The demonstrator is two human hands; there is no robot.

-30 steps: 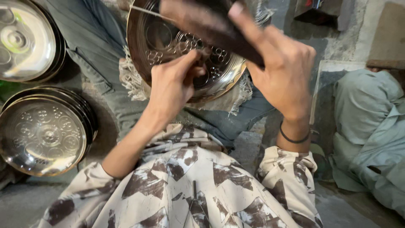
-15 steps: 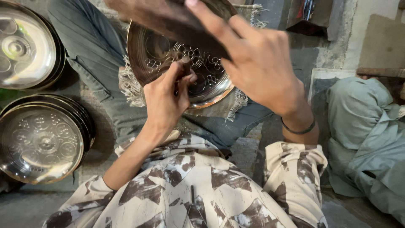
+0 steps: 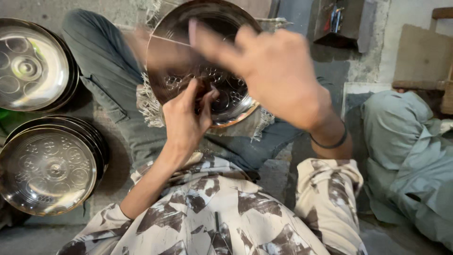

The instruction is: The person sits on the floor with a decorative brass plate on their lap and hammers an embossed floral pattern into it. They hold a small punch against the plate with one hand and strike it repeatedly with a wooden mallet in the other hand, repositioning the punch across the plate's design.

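Observation:
A round engraved metal tray (image 3: 238, 111) rests tilted on a fringed cloth (image 3: 150, 107) over my lap. My left hand (image 3: 186, 120) presses on the tray's patterned face, its fingertips pinched around a small dark punch that barely shows. My right hand (image 3: 278, 75) hovers above the tray, blurred by motion, with fingers wrapped around a dark striking tool (image 3: 160, 52) that smears out to the left over the tray's upper part. A dark band circles my right wrist. Much of the tray's middle is hidden behind both hands.
A stack of engraved metal trays (image 3: 47, 167) lies at lower left, and another shiny tray (image 3: 28, 66) at upper left. A seated person in grey-green clothes (image 3: 410, 156) is close on the right. A dark box (image 3: 339, 21) stands at the top.
My right hand has swung down and leftward with the dark tool, now blurred over the tray. My left hand stays pinched at the same spot on the tray.

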